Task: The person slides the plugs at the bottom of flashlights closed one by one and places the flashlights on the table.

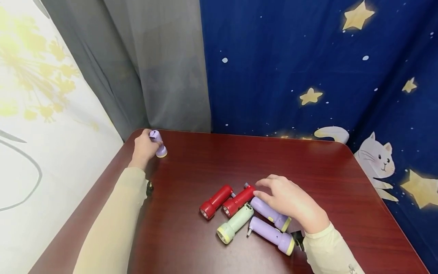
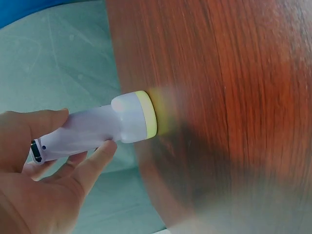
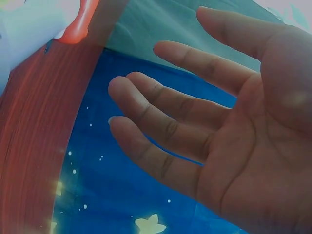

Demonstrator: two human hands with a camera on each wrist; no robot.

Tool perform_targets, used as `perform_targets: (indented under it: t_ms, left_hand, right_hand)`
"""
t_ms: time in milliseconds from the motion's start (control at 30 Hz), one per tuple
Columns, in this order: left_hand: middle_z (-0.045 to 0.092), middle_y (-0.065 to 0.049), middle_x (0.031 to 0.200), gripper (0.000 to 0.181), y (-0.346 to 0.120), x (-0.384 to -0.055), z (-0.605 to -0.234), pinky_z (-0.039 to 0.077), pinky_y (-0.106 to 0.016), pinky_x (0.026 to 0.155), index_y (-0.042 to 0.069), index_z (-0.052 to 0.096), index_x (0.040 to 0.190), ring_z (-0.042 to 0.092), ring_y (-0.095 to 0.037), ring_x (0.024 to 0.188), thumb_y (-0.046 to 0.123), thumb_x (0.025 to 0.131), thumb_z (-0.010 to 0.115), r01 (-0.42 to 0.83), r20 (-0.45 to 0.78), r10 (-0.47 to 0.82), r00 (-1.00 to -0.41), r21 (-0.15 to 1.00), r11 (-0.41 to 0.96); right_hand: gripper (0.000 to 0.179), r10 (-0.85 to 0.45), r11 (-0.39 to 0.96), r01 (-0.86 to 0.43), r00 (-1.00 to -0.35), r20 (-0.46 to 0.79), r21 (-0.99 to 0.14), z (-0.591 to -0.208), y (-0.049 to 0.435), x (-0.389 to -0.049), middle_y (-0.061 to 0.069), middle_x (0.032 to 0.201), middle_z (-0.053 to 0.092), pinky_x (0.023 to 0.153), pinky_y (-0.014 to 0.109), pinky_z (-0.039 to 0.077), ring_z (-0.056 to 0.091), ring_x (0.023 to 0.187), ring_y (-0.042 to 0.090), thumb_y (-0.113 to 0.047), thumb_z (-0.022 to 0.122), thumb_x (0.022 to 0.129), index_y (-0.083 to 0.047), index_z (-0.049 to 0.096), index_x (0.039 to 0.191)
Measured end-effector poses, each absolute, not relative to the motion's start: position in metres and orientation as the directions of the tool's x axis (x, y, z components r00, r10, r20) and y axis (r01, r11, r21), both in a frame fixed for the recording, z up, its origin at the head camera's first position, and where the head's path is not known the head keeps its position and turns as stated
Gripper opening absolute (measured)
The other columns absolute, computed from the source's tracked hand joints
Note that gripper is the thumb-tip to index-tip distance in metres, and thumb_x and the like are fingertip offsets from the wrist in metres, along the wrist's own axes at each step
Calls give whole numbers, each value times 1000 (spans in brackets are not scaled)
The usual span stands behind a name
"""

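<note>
At the table's (image 1: 191,167) far left corner, one purple flashlight (image 2: 92,127) is pinched round its body by the left hand (image 1: 145,148), its yellow-rimmed head (image 2: 135,117) projecting beyond the fingertips (image 2: 110,147). The right hand (image 1: 287,196) is held loosely spread over other flashlights (image 1: 238,220).

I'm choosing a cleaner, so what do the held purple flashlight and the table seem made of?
Held flashlight: probably hard plastic, smooth with faint sheen, judging by its even, moulded-looking body. Table: wood or laminate, slightly glossy; streaked grain and soft reflections fit either.
</note>
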State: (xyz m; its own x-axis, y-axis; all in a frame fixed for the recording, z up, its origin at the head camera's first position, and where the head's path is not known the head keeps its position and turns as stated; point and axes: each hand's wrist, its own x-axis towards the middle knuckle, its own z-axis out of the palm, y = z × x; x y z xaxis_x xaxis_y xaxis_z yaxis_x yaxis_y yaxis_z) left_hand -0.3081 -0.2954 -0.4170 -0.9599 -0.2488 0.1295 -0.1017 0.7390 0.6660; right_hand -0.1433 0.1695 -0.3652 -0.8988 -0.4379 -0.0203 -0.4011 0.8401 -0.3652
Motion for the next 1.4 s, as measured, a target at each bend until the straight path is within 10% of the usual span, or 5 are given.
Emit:
perform_targets:
  t_ms: [300, 500, 833, 1033, 1400]
  left_hand:
    - [32, -36, 158, 86, -276, -298, -409, 40, -67, 118, 3, 20, 165, 26, -53, 151, 23, 96, 68, -53, 238, -259, -936, 631, 774]
    - [26, -32, 162, 70, -242, -274, -389, 35, -65, 124, 0, 36, 157, 7, -49, 161, 22, 96, 65, 57, 477, -232, -848, 517, 854]
    - [44, -29, 153, 53, -174, -216, -360, 36, -64, 125, -1, 54, 141, 31, -51, 151, 20, 95, 70, 362, 634, 56, -772, 365, 858]
    - [62, -20, 138, 41, -145, -185, -365, 51, -53, 116, 3, 64, 132, 54, -40, 136, 19, 95, 73, 464, 595, 231, -770, 274, 842]
    - [72, -11, 125, 31, -125, -163, -375, 62, -46, 101, 8, 72, 120, 65, -31, 122, 23, 94, 78, 446, 472, 284, -835, 277, 851]
  right_hand:
    - [16, -477, 820, -448, -879, 5, -355, -365, 176, -147, -2, 104, 75, 83, 36, 61, 70, 99, 15, -28, 71, 100, -22, 86, 104]
    - [16, -469, 827, -434, -883, -12, -357, -367, 176, -148, -3, 103, 76, 81, 34, 59, 70, 98, 14, -29, 72, 99, -22, 86, 101]
    - [48, -463, 846, -368, -865, -192, -386, -374, 175, -149, 16, 131, 73, 102, 52, 59, 70, 118, 31, -23, 76, 97, -1, 67, 138]
    - [34, -433, 873, -318, -855, -286, -371, -383, 174, -147, 6, 99, 74, 80, 37, 58, 65, 81, 15, -13, 84, 88, -3, 73, 118]
    - [39, -399, 899, -304, -866, -302, -316, -395, 172, -146, 3, 93, 71, 79, 38, 55, 61, 81, 16, -12, 88, 82, -2, 73, 117]
